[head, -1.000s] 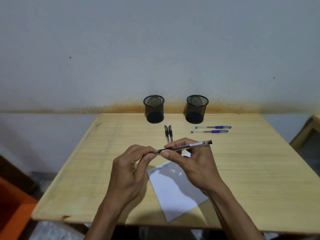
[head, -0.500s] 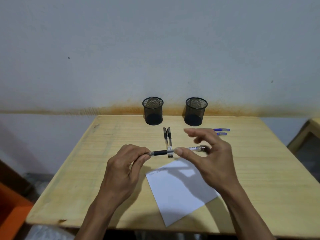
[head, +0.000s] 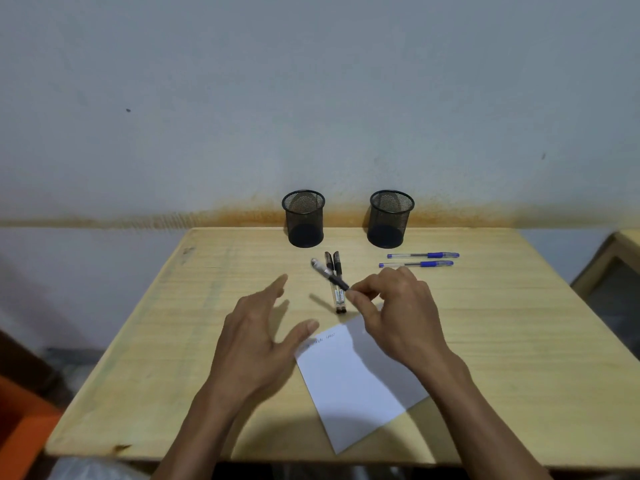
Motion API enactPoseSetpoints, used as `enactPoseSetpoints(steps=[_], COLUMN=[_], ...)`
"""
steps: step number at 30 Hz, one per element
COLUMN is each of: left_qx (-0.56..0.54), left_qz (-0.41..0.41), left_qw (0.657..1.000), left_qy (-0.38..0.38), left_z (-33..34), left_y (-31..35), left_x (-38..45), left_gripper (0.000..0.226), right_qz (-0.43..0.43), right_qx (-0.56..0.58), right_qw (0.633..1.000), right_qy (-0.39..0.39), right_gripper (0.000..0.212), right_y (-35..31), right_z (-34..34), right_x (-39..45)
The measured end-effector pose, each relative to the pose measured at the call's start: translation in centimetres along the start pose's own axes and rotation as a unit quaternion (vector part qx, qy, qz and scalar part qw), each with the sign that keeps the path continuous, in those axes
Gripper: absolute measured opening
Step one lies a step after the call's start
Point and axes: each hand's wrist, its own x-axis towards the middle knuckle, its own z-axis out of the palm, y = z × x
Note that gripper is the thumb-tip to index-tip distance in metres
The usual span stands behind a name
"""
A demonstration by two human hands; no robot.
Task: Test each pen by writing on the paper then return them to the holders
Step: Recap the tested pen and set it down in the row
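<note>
Item: wooden table (head: pixel 519 358), our landmark throughout. At its far edge we list two black mesh holders, the left holder (head: pixel 303 218) and the right holder (head: pixel 391 218); both stand upright and we see no pens in either.

Our right hand (head: pixel 398 313) hovers over the table's middle, fingers curled, pinching a black pen (head: pixel 329 276) that slants up and away to the left. Our left hand (head: pixel 263 337) floats beside it, fingers spread and relaxed, holding nothing.

Half a second ago both hands held that pen level; the left has since let go.

Also on the table: two black pens (head: pixel 336 282) side by side, two blue pens (head: pixel 420 259) further right, white paper (head: pixel 356 386) near the front edge, with faint writing along its top.
</note>
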Motion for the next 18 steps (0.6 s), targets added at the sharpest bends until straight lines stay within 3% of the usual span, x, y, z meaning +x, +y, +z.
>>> enactPoseSetpoints(steps=[4, 7, 12, 18], left_qx=[0.128, 0.171, 0.187, 0.188], left_qz=[-0.016, -0.005, 0.006, 0.017], left_qw=[0.988, 0.98, 0.978, 0.979], left_qy=[-0.089, -0.105, -0.091, -0.073], left_z=[2.4, 3.4, 3.6, 4.1], left_y=[-2.5, -3.6, -3.9, -4.5], left_x=[-1.2, -1.4, -1.2, -1.2], left_gripper=[0.092, 0.096, 0.097, 0.099], right_qz=[0.186, 0.274, 0.311, 0.294], right_qx=[0.058, 0.056, -0.008, -0.052], right_qw=[0.981, 0.96, 0.95, 0.954], right_qy=[0.021, 0.01, -0.02, -0.017], right_gripper=[0.016, 0.015, 0.02, 0.02], right_y=[0.7, 1.2, 1.7, 2.4], right_z=[1.4, 3.3, 6.6, 9.1], right_x=[2.8, 4.9, 6.8, 6.6])
